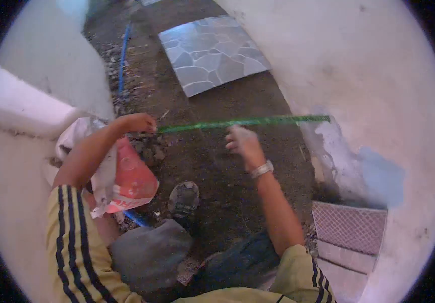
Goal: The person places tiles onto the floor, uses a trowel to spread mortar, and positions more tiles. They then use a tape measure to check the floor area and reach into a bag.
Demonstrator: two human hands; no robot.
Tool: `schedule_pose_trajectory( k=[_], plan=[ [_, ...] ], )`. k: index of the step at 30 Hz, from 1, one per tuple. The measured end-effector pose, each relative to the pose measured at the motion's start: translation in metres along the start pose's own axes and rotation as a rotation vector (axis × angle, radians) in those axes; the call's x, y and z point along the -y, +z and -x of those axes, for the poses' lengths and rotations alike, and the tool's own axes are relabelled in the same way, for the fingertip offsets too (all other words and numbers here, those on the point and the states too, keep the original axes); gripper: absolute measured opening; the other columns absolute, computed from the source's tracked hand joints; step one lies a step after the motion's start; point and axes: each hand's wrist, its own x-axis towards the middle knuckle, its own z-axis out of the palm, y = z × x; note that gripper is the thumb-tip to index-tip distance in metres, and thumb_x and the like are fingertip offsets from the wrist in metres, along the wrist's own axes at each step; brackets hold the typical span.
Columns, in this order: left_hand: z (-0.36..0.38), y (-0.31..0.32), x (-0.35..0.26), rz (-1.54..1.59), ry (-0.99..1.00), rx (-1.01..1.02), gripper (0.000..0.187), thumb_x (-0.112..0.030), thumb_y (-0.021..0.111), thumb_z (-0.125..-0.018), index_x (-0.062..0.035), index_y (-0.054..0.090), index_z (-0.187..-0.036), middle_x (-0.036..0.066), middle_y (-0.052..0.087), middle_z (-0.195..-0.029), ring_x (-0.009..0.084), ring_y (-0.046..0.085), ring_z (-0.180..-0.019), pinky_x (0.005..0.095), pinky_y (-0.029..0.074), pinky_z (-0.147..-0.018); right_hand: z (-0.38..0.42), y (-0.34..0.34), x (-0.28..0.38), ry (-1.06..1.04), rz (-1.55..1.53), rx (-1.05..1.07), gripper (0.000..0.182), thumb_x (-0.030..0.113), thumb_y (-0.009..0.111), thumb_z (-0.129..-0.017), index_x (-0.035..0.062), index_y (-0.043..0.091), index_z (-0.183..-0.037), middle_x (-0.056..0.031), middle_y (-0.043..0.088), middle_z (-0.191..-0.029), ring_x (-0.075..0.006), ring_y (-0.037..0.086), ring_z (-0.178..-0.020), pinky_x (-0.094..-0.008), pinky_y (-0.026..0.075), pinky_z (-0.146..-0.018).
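A long, narrow green strip [258, 121], which looks like a tape-measure blade, stretches nearly level across the passage. Its left end is pinched in my left hand [139, 122], whose fingers are closed. The far right end reaches the lower part of the right wall [374, 76]. Just below the middle of the strip is my right hand [243, 145], slightly blurred, its fingers loosely bent and apart with nothing in them. It wears a watch [262, 169] at the wrist.
A slab with a stone pattern [217, 55] lies ahead on the bare soil [222, 187]. A red and white sack [134, 174] sits by the left wall. Blue pipe [123, 58] runs along rubble. Patterned tiles [349, 227] lean at the right wall. My shoe [184, 197] is below.
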Motion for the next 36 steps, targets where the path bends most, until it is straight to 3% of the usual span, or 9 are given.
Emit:
schedule_pose_trajectory(
  k=[2,6,10,13,24,28,31,33,36],
  plan=[
    [0.011,-0.006,-0.007,0.055,-0.153,-0.080,0.025,-0.030,0.063,-0.088,-0.0056,0.066,-0.081,-0.001,0.057,-0.069,0.0108,0.052,-0.070,0.0320,0.045,-0.067,0.033,0.009,-0.021,-0.306,0.183,0.189,0.032,0.026,0.051,-0.093,0.0009,0.066,-0.105,-0.0086,0.067,-0.088,-0.0151,0.063,-0.075,-0.0300,0.051,-0.068],
    [-0.001,-0.007,-0.004,-0.010,-0.294,-0.188,0.025,-0.029,0.062,-0.088,-0.0052,0.065,-0.081,0.000,0.056,-0.068,0.0116,0.051,-0.065,0.0327,0.044,-0.060,0.123,0.052,-0.006,-0.231,0.357,0.364,0.030,0.029,0.051,-0.091,0.0008,0.062,-0.094,-0.0197,0.063,-0.088,-0.0372,0.060,-0.083,-0.0409,0.047,-0.075],
    [-0.016,-0.006,0.087,0.041,-0.237,-0.249,0.025,-0.028,0.061,-0.089,-0.0040,0.065,-0.082,0.001,0.058,-0.069,0.0140,0.052,-0.066,0.0344,0.045,-0.060,0.133,0.062,-0.037,-0.349,0.703,0.458,0.027,0.027,0.054,-0.089,0.0013,0.063,-0.095,-0.0175,0.065,-0.091,-0.0367,0.061,-0.087,-0.0426,0.048,-0.077],
    [-0.004,-0.006,0.029,-0.070,-0.194,-0.238,0.027,-0.028,0.061,-0.088,-0.0022,0.063,-0.083,0.005,0.059,-0.070,0.0171,0.052,-0.067,0.0373,0.045,-0.062,0.124,0.046,-0.055,-0.300,0.649,0.473,0.026,0.025,0.055,-0.089,0.0018,0.065,-0.094,-0.0175,0.066,-0.091,-0.0360,0.062,-0.086,-0.0434,0.048,-0.076],
    [-0.008,-0.010,0.024,-0.390,-0.341,-0.174,0.024,-0.025,0.057,-0.086,-0.0017,0.061,-0.083,0.013,0.061,-0.074,0.0225,0.054,-0.070,0.0418,0.044,-0.064,0.111,0.019,-0.054,-0.287,0.593,0.424,0.027,0.029,0.053,-0.089,0.0048,0.065,-0.090,-0.0187,0.066,-0.084,-0.0403,0.062,-0.082,-0.0492,0.049,-0.074],
    [-0.013,-0.003,0.092,-0.091,-0.154,-0.287,0.027,-0.026,0.055,-0.085,0.0003,0.061,-0.081,0.014,0.063,-0.074,0.0265,0.056,-0.068,0.0432,0.045,-0.063,0.114,0.024,-0.059,-0.270,0.670,0.446,0.027,0.030,0.054,-0.089,0.0051,0.065,-0.089,-0.0188,0.065,-0.084,-0.0408,0.062,-0.081,-0.0493,0.048,-0.073],
    [-0.018,-0.002,0.081,-0.236,-0.219,-0.212,0.029,-0.027,0.053,-0.086,0.0001,0.062,-0.079,0.016,0.066,-0.075,0.0339,0.060,-0.069,0.0461,0.046,-0.063,0.112,0.023,-0.063,-0.297,0.657,0.432,0.027,0.030,0.055,-0.088,0.0052,0.064,-0.088,-0.0189,0.065,-0.084,-0.0405,0.061,-0.081,-0.0496,0.049,-0.072],
    [-0.023,-0.010,0.088,-0.480,0.054,-0.111,0.030,-0.027,0.053,-0.086,0.0006,0.062,-0.078,0.017,0.066,-0.074,0.0374,0.061,-0.070,0.0473,0.046,-0.063,0.112,0.022,-0.060,-0.307,0.639,0.431,0.027,0.030,0.055,-0.088,0.0051,0.065,-0.088,-0.0186,0.065,-0.085,-0.0403,0.062,-0.082,-0.0496,0.049,-0.072],
    [-0.018,-0.007,0.064,-0.535,-0.081,-0.138,0.029,-0.026,0.054,-0.084,-0.0002,0.064,-0.077,0.018,0.066,-0.074,0.0377,0.062,-0.072,0.0475,0.048,-0.063,0.112,0.023,-0.061,-0.298,0.639,0.433,0.026,0.029,0.055,-0.089,0.0050,0.065,-0.088,-0.0184,0.065,-0.085,-0.0402,0.062,-0.082,-0.0492,0.049,-0.073]
  ],
)
